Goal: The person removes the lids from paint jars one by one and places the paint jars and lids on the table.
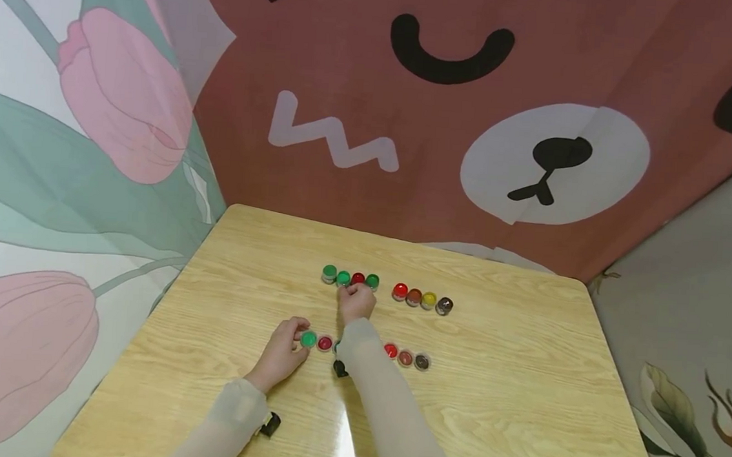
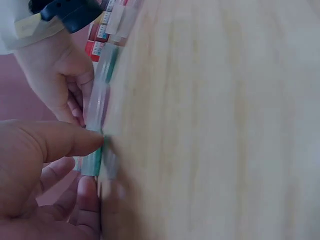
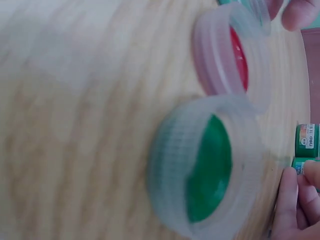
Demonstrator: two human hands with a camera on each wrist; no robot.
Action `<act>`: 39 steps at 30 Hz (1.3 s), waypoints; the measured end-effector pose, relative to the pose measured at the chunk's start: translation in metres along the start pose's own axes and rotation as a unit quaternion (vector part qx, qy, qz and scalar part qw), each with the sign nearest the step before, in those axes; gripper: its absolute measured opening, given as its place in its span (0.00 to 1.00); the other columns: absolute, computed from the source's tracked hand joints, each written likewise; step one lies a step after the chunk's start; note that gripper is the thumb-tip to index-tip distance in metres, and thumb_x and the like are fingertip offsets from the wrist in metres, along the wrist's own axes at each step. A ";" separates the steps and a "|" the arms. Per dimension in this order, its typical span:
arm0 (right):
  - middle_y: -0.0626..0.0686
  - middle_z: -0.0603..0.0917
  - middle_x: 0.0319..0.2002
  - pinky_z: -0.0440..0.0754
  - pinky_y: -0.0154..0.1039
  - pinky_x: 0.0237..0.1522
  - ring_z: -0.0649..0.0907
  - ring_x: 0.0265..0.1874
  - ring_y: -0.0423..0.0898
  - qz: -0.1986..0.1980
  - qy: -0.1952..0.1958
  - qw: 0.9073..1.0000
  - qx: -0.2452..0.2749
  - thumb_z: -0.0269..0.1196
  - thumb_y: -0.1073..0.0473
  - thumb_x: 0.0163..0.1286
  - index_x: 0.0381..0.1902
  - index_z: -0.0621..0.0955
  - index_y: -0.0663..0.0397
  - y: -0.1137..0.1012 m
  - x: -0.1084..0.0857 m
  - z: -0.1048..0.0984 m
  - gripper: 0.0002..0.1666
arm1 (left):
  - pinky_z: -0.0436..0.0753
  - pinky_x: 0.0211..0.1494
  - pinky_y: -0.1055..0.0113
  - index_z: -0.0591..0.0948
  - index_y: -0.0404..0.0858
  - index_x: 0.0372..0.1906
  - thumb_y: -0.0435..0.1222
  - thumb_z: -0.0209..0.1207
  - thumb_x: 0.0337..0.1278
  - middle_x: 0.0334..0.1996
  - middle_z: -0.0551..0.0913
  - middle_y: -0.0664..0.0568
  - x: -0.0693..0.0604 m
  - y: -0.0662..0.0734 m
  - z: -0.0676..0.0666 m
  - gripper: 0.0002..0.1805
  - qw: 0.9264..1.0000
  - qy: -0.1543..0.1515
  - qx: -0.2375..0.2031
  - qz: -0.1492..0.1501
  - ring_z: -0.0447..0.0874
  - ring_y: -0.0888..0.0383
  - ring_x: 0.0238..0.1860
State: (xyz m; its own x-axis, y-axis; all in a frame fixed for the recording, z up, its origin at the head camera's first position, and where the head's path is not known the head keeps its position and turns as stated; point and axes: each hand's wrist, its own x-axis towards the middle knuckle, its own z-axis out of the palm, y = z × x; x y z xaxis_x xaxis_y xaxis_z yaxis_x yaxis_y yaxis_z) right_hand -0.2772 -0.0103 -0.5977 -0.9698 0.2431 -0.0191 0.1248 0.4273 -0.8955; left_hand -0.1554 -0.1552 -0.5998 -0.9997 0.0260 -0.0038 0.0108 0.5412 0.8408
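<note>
My left hand (image 1: 281,355) pinches a light-green lid (image 1: 308,339) at the left end of the front row, thumb and finger at its rim; the left wrist view shows this green lid (image 2: 91,162) close up. Farther back, my right hand (image 1: 357,302) pinches a small green paint jar (image 1: 343,278), second from the left in the back row. In the right wrist view its fingers (image 3: 287,197) touch the jar's side. Beside that jar stand a green jar (image 1: 329,273), a red jar (image 1: 358,278) and a darker green jar (image 1: 372,281).
Farther right in the back row are red (image 1: 400,291), brown (image 1: 413,297), yellow (image 1: 428,300) and dark (image 1: 444,305) jars. The front row has a dark red lid (image 1: 325,343) and other lids; my right sleeve (image 1: 388,402) hides part of it. A patterned curtain borders the table (image 1: 518,402).
</note>
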 end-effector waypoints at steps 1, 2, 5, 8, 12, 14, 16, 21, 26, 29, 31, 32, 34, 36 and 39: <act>0.52 0.82 0.21 0.81 0.46 0.33 0.78 0.24 0.48 -0.005 0.001 1.000 -0.001 0.71 0.63 0.64 0.17 0.79 0.56 0.002 0.000 0.001 0.17 | 0.84 0.50 0.53 0.75 0.31 0.58 0.20 0.65 0.54 0.52 0.77 0.38 0.001 -0.001 -0.001 0.25 1.000 -0.003 0.002 0.000 0.80 0.47 0.48; 0.52 0.82 0.22 0.82 0.46 0.34 0.79 0.25 0.48 -0.006 0.002 1.000 -0.001 0.71 0.64 0.63 0.18 0.80 0.56 0.003 0.000 0.002 0.15 | 0.83 0.49 0.54 0.74 0.31 0.58 0.19 0.65 0.53 0.52 0.77 0.38 0.001 -0.001 -0.002 0.26 1.000 -0.006 0.003 0.004 0.79 0.47 0.48; 0.53 0.83 0.24 0.83 0.46 0.35 0.81 0.27 0.50 -0.021 0.013 1.000 -0.004 0.69 0.66 0.61 0.21 0.82 0.57 0.006 -0.001 0.005 0.10 | 0.82 0.48 0.55 0.74 0.31 0.58 0.17 0.63 0.48 0.52 0.77 0.38 0.004 -0.002 -0.007 0.28 1.000 -0.016 0.010 0.012 0.77 0.48 0.46; 0.54 0.83 0.25 0.84 0.45 0.35 0.82 0.28 0.51 -0.034 0.015 0.999 -0.004 0.65 0.71 0.59 0.25 0.81 0.58 0.006 -0.003 0.005 0.06 | 0.81 0.50 0.53 0.73 0.30 0.59 0.17 0.62 0.48 0.53 0.77 0.37 0.010 0.000 -0.013 0.29 1.000 -0.024 0.014 0.008 0.76 0.47 0.46; 0.55 0.83 0.28 0.84 0.45 0.37 0.83 0.31 0.51 -0.037 0.002 0.999 -0.001 0.64 0.73 0.58 0.31 0.80 0.59 0.006 -0.005 0.007 0.06 | 0.79 0.56 0.47 0.72 0.28 0.62 0.21 0.59 0.55 0.56 0.75 0.34 0.023 0.006 -0.023 0.26 0.999 -0.029 0.010 -0.011 0.76 0.42 0.50; 0.56 0.83 0.31 0.85 0.46 0.39 0.83 0.33 0.52 -0.039 -0.005 0.999 -0.002 0.64 0.73 0.59 0.33 0.80 0.60 0.007 -0.006 0.008 0.06 | 0.77 0.60 0.44 0.70 0.27 0.64 0.22 0.57 0.59 0.57 0.74 0.32 0.033 0.010 -0.028 0.26 0.999 -0.033 0.005 -0.020 0.76 0.39 0.53; 0.57 0.83 0.34 0.85 0.47 0.41 0.83 0.36 0.53 -0.046 -0.016 0.999 -0.008 0.63 0.73 0.60 0.36 0.82 0.61 0.008 -0.007 0.010 0.07 | 0.76 0.63 0.42 0.67 0.26 0.67 0.24 0.55 0.61 0.59 0.73 0.30 0.044 0.014 -0.032 0.28 0.999 -0.038 -0.001 -0.024 0.75 0.36 0.57; 0.59 0.86 0.43 0.84 0.48 0.50 0.84 0.44 0.55 -0.079 -0.043 0.995 -0.037 0.63 0.71 0.62 0.47 0.86 0.63 0.007 -0.011 0.013 0.15 | 0.71 0.70 0.41 0.60 0.25 0.73 0.25 0.53 0.64 0.65 0.69 0.25 0.070 0.023 -0.034 0.33 0.997 -0.065 -0.014 -0.033 0.70 0.31 0.65; 0.61 0.86 0.50 0.80 0.51 0.59 0.83 0.54 0.58 -0.088 -0.063 0.994 -0.032 0.63 0.71 0.63 0.54 0.85 0.65 -0.001 -0.013 0.009 0.20 | 0.65 0.74 0.43 0.55 0.24 0.75 0.26 0.52 0.65 0.70 0.62 0.22 0.094 0.028 -0.033 0.36 0.995 -0.091 -0.006 -0.037 0.64 0.30 0.70; 0.61 0.85 0.53 0.79 0.52 0.62 0.82 0.57 0.59 -0.073 -0.078 0.994 -0.022 0.63 0.71 0.64 0.56 0.83 0.66 -0.005 -0.014 0.006 0.22 | 0.62 0.76 0.44 0.52 0.24 0.76 0.26 0.51 0.64 0.72 0.59 0.23 0.106 0.026 -0.031 0.38 0.994 -0.102 0.008 -0.031 0.61 0.30 0.72; 0.61 0.85 0.54 0.79 0.51 0.62 0.81 0.59 0.58 -0.064 -0.090 0.994 -0.021 0.63 0.70 0.65 0.59 0.82 0.65 -0.007 -0.015 0.006 0.23 | 0.61 0.76 0.44 0.50 0.25 0.77 0.26 0.51 0.65 0.73 0.57 0.23 0.113 0.024 -0.030 0.39 0.994 -0.108 0.012 -0.025 0.59 0.31 0.73; 0.61 0.85 0.55 0.79 0.50 0.62 0.81 0.59 0.57 -0.057 -0.097 0.993 -0.020 0.62 0.70 0.66 0.60 0.81 0.65 -0.007 -0.015 0.007 0.24 | 0.60 0.77 0.44 0.49 0.25 0.77 0.26 0.51 0.65 0.74 0.56 0.24 0.116 0.023 -0.029 0.39 0.994 -0.111 0.011 -0.023 0.59 0.31 0.73; 0.60 0.84 0.57 0.79 0.48 0.63 0.81 0.60 0.56 -0.046 -0.110 0.993 -0.014 0.61 0.69 0.67 0.63 0.79 0.65 -0.008 -0.016 0.008 0.25 | 0.60 0.77 0.45 0.48 0.25 0.78 0.25 0.50 0.67 0.75 0.55 0.25 0.122 0.022 -0.027 0.39 0.993 -0.115 0.003 -0.020 0.58 0.32 0.74; 0.61 0.83 0.58 0.79 0.48 0.62 0.80 0.61 0.56 -0.044 -0.117 0.992 -0.009 0.61 0.69 0.68 0.64 0.78 0.66 -0.010 -0.017 0.009 0.26 | 0.59 0.77 0.45 0.48 0.26 0.78 0.24 0.49 0.68 0.75 0.54 0.26 0.125 0.022 -0.026 0.38 0.993 -0.118 -0.009 -0.019 0.57 0.32 0.74; 0.63 0.82 0.60 0.79 0.48 0.63 0.80 0.62 0.57 -0.045 -0.121 0.992 0.001 0.59 0.71 0.67 0.65 0.77 0.68 -0.012 -0.018 0.009 0.27 | 0.60 0.77 0.45 0.50 0.25 0.78 0.23 0.48 0.67 0.75 0.54 0.27 0.128 0.024 -0.023 0.37 0.993 -0.119 -0.020 -0.014 0.58 0.32 0.74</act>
State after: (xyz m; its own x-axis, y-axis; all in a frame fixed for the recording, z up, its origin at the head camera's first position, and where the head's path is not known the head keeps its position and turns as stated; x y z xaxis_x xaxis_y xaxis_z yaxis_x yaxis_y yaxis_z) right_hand -0.2627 -0.0278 -0.5910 -0.9989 -0.0127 -0.0455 0.0355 0.4360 -0.8992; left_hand -0.2837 -0.1582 -0.5672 -0.9655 0.2118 -0.1513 -0.0226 0.5109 0.8593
